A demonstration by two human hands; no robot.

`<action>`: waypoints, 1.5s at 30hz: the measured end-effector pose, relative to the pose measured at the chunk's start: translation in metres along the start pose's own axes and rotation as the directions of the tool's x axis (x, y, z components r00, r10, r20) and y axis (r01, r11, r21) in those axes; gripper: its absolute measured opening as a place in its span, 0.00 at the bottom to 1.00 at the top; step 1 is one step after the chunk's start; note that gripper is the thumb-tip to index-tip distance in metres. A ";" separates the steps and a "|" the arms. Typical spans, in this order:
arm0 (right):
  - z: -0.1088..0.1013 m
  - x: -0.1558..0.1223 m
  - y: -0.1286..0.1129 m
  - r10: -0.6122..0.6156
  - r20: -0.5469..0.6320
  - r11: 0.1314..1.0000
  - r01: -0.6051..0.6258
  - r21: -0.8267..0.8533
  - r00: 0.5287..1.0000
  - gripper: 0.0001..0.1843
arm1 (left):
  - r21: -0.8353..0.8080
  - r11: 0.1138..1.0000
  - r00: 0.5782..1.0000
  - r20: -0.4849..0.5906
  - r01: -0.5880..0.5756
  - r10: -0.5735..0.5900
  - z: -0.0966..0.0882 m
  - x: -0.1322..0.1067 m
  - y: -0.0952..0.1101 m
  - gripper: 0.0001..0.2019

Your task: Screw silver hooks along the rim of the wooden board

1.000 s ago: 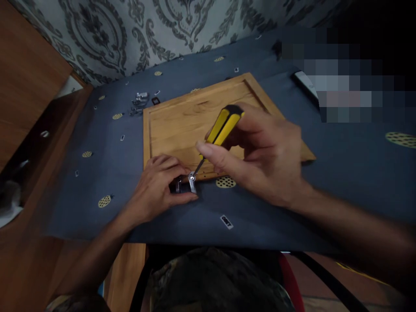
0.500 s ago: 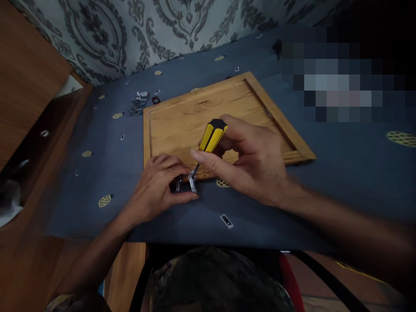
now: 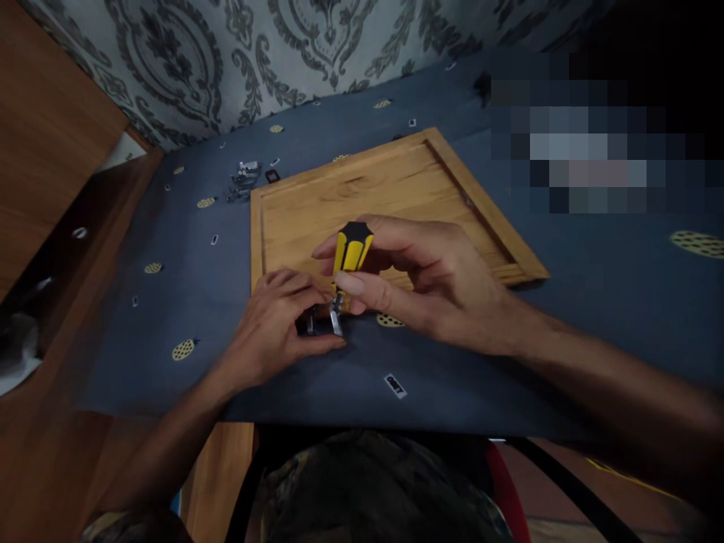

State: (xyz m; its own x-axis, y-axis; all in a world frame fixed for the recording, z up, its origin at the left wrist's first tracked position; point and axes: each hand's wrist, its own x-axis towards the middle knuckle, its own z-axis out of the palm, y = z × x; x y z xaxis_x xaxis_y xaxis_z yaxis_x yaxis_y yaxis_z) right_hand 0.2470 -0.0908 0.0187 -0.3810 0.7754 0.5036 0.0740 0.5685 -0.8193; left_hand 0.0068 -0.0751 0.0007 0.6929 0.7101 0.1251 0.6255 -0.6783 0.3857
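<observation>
Steeper than a second ago, the screwdriver (image 3: 354, 255), gripped in the fingers of the right hand (image 3: 446, 283)! Its tip meets the metal fitting (image 3: 335, 321), clasped by the left hand (image 3: 274, 317) at the wooden panel (image 3: 311, 222).

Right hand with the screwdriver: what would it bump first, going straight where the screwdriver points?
Probably the small metal piece by the left hand; the screwdriver seems to touch it, but depth is unclear.
</observation>
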 end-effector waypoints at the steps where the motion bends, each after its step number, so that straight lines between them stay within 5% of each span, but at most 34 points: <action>1: -0.001 0.000 -0.001 0.005 0.015 1.000 -0.005 0.016 1.000 0.15 | 0.000 1.000 1.000 -0.001 -0.003 0.003 0.000 0.000 0.000 0.17; 12: 0.011 -0.005 -0.001 -0.132 -0.220 0.969 0.079 -0.233 0.966 0.21 | -0.013 1.000 0.999 0.027 0.017 -0.017 -0.002 0.001 0.001 0.16; 17: 0.012 -0.006 -0.011 -0.072 -0.475 0.986 -0.010 -0.168 0.877 0.17 | -0.029 1.000 1.000 0.015 -0.003 0.003 -0.002 0.000 -0.001 0.18; 25: 0.010 -0.007 -0.001 0.080 -0.313 0.988 -0.117 -0.102 0.946 0.24 | -0.009 0.999 0.998 -0.040 -0.042 0.042 0.003 -0.002 -0.002 0.18; 40: 0.014 -0.003 0.009 -0.072 -0.258 0.983 0.025 -0.183 0.963 0.21 | -0.006 1.000 1.000 -0.001 -0.008 0.008 0.000 0.000 0.000 0.16; 45: 0.006 0.000 0.004 -0.013 -0.134 0.997 0.003 -0.078 0.991 0.20 | 0.011 1.000 1.000 0.028 0.010 -0.011 -0.002 0.001 0.001 0.19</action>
State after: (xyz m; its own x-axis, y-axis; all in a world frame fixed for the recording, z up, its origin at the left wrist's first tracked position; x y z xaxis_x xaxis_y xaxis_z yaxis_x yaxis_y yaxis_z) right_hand 0.2417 -0.0902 0.0141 -0.2554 0.7975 0.5466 0.1446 0.5905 -0.7940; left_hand 0.0075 -0.0748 0.0033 0.6961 0.7117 0.0950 0.6366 -0.6729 0.3768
